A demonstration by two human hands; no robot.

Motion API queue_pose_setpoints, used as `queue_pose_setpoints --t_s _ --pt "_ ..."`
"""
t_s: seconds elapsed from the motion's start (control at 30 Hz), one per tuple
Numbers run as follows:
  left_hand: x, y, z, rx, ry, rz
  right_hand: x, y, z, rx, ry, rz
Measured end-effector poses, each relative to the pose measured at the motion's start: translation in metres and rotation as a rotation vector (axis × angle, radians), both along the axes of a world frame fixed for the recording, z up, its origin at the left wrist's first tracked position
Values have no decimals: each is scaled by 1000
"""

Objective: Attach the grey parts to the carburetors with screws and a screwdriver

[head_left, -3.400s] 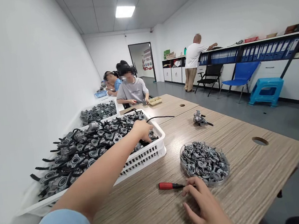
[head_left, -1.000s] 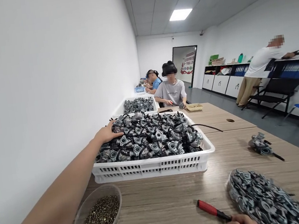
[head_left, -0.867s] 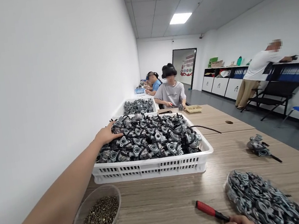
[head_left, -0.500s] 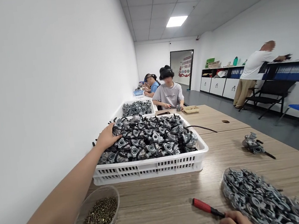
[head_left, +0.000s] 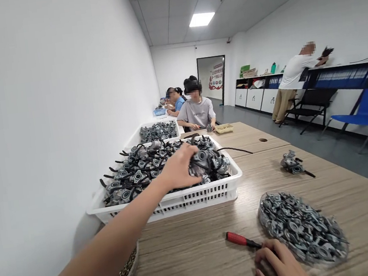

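My left hand [head_left: 181, 167] is closed around a carburetor [head_left: 200, 157], a grey metal body with a round opening, slightly blurred. It is above the front right part of a white plastic basket [head_left: 195, 196] heaped with similar carburetors [head_left: 138, 176] that have black hoses. On the table my right hand [head_left: 282, 264] rests with curled fingers, thumb and forefinger apart and nothing visible between them. A screwdriver [head_left: 237, 238] with a red handle lies there, its dark shaft reaching the fingertips. Beside that hand is a clear tub of metal brackets [head_left: 300, 226].
A tub of small brass-coloured screws [head_left: 125, 270] is partly hidden under my left forearm. One carburetor [head_left: 294, 163] lies alone at the right. Across the table sits a co-worker [head_left: 197, 111], with another parts basket [head_left: 158, 131] nearby. The white wall [head_left: 47, 106] borders the left.
My left hand has moved right from the basket's left side, now with a carburetor in its grasp. The view has turned slightly right. My right hand stays by the screwdriver.
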State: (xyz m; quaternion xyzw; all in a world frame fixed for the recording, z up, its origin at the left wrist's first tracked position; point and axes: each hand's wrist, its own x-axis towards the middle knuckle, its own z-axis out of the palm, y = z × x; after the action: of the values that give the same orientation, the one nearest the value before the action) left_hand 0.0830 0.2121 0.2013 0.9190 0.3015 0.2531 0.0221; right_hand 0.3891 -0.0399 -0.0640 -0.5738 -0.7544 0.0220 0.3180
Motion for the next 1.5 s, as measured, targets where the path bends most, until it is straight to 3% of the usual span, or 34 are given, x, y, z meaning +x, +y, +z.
queue_pose_setpoints --t_s 0.17,0.33,0.47,0.63,0.77,0.9,0.97,1.17,1.33,1.4,1.5 --pt "71 3 -19 205 349 -138 -10 -8 9 -74 31 -21" --pt "100 33 -18 225 515 -86 -12 -8 9 -124 71 -29" --pt "104 42 -18 186 549 -36 -14 -6 9 -146 88 -33" --pt "108 25 -26 127 610 -31 -19 -7 20 -67 89 -21" --pt "107 23 -10 10 676 -81 -22 -10 29 3 61 -16" --pt "100 32 8 -234 618 -174 -25 -13 33 27 49 -37" --pt "99 32 4 -282 521 -160 -26 -13 34 23 44 -39" --pt "104 23 -33 -222 328 -80 -26 -9 35 10 31 -29" --pt "95 31 -32 -248 308 -143 -29 -12 32 80 74 -28" --pt "93 33 -30 -259 307 -141 -31 -13 44 93 110 -18" --pt "95 30 -35 -245 295 -88 -28 5 85 74 127 -6"
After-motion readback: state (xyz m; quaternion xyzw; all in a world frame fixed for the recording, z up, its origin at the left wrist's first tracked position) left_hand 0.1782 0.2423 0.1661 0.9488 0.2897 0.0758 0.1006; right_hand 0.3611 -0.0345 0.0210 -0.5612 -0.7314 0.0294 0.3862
